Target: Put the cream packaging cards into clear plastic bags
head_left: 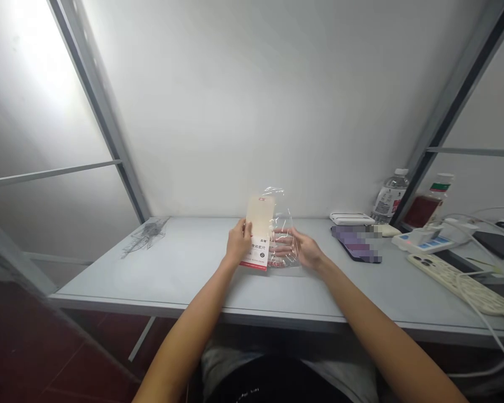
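Observation:
Near the middle of the table, my left hand grips a printed cardboard packaging card by its left edge. The card's upper half is cream; its lower half is white, with dark Chinese characters and a red strip along the bottom. Beside it on the right, my right hand pinches the edge of a clear plastic bag, thumb in front. The fingers of that hand show through the plastic. Bag and card overlap along the card's right side, and I cannot tell whether they are joined.
A purple-screened phone, a white box-like device, a water bottle, a bottle of dark liquid, a power strip and a cream phone case crowd the right side among white cables. Dark scribbles mark the table's left end.

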Demonstrator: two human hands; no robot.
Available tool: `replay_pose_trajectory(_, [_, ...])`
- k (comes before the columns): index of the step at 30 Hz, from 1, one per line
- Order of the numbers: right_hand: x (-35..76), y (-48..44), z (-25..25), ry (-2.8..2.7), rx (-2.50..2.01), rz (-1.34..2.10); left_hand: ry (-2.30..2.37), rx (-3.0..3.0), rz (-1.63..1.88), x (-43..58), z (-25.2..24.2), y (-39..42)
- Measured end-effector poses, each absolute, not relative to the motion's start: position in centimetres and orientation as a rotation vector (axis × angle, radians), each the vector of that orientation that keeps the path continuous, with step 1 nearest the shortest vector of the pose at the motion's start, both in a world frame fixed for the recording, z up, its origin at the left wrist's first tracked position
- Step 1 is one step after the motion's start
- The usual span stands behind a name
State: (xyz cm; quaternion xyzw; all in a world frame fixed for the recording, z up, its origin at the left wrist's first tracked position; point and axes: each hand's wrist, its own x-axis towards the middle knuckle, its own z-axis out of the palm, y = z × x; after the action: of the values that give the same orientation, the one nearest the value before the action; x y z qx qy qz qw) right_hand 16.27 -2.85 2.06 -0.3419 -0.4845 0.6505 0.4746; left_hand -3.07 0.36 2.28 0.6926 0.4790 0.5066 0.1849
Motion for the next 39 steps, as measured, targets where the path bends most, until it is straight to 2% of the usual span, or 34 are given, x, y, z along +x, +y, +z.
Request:
replay_pose_trajectory(23, [15.6, -3.0, 1.7, -1.202, -0.847, 1.699, 1.413, 2.054, 1.511, -3.2, 2.7, 0.0])
replay_pose_trajectory(39, [15.1, -3.2, 1.4, -1.230, -0.832, 1.716, 1.400, 1.806, 1.622, -3.4, 3.3, 0.0])
